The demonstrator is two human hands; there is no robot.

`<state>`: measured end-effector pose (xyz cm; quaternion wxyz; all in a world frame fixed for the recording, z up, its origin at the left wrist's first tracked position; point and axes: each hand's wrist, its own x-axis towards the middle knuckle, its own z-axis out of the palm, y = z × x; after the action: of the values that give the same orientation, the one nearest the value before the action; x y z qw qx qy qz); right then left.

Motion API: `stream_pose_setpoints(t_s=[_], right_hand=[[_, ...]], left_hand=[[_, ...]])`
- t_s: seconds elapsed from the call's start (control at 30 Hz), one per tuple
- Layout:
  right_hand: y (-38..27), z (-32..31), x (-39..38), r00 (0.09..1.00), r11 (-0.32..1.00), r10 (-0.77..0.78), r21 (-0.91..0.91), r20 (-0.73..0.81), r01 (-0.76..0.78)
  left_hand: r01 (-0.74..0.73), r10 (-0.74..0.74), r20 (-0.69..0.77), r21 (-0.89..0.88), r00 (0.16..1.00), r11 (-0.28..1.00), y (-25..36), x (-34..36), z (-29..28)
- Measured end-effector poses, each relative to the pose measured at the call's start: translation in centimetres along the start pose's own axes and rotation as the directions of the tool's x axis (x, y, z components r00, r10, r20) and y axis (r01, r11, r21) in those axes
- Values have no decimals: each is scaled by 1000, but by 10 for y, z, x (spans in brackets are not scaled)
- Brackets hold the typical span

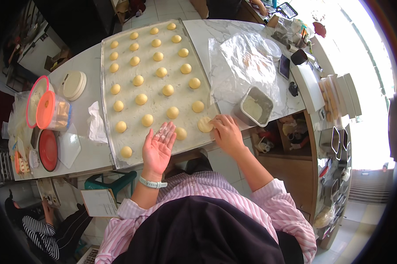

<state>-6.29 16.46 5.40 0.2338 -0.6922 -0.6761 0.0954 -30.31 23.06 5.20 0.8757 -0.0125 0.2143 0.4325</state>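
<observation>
Palm up, my left hand is open, fingers outstretched and dusted with white powder, holding nothing, beside a dough ball near the sheet's front. My right hand has curled fingers gripping the edge of a flattened dough round at the right front of a large metal baking sheet. Several pale yellow dough balls sit spaced in rows over the sheet. Just right of that hand stands a metal tin with pale powder inside.
Tubs, a red plate and lids crowd the left counter. Crumpled plastic, a phone and stacked trays are at right. A co-worker is low at lower left beside a green stool; another person stands behind.
</observation>
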Motion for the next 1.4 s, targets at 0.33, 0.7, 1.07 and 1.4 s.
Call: stream_pose_setpoints(t_s=[0.33, 0.7, 1.07, 1.4], right_hand=[[-1, 0, 3, 996, 987, -58, -146, 73, 69], [-3, 10, 1, 988, 982, -67, -166, 137, 89], [-48, -1, -7, 993, 992, -103, -74, -53, 99], [-53, -26, 4, 917, 515, 367, 787, 156, -340]], left_hand=[[56, -56, -17, 14, 998, 998, -5, 2, -3], [316, -286, -141, 304, 948, 899, -55, 6, -6], [89, -73, -52, 476, 996, 875, -73, 30, 9], [-104, -57, 180, 769, 982, 630, -56, 33, 29]])
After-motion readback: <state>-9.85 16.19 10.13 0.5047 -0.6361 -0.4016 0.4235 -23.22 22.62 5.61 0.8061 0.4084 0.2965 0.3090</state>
